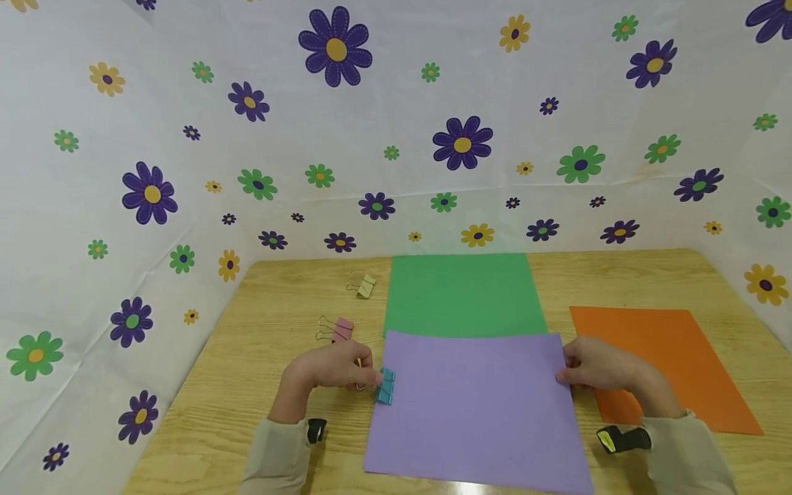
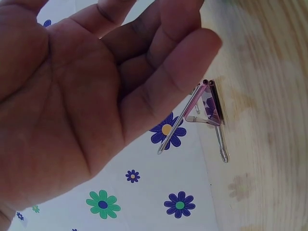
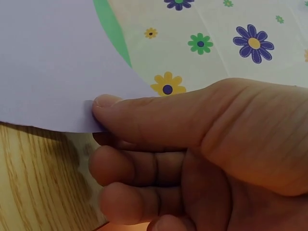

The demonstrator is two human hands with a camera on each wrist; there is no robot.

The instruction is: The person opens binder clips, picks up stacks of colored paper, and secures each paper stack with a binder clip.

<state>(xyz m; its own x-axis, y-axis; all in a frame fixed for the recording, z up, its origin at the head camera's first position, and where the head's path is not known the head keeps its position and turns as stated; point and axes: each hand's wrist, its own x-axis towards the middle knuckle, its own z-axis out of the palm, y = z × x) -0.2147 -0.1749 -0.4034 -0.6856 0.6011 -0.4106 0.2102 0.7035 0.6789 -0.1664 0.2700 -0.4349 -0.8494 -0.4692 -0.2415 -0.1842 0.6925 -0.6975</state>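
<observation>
In the head view, a sheet of purple paper (image 1: 476, 412) lies in front of the person. A blue binder clip (image 1: 386, 387) sits on its left edge. The left hand (image 1: 334, 364) pinches this clip at the paper's edge; in the left wrist view the palm (image 2: 72, 96) shows, while fingertips and clip are out of sight. The right hand (image 1: 600, 364) pinches the sheet's right edge near the far corner. In the right wrist view its thumb (image 3: 139, 118) presses on top of the purple paper (image 3: 48, 72), the other fingers curled below.
A pink binder clip (image 1: 342, 330) stands just beyond the left hand, and a yellow binder clip (image 1: 366, 287) farther back. Green paper (image 1: 464, 295) lies behind the purple sheet, orange paper (image 1: 662, 357) at the right. A flowered cloth (image 1: 396, 103) hangs around the wooden table (image 1: 247, 385).
</observation>
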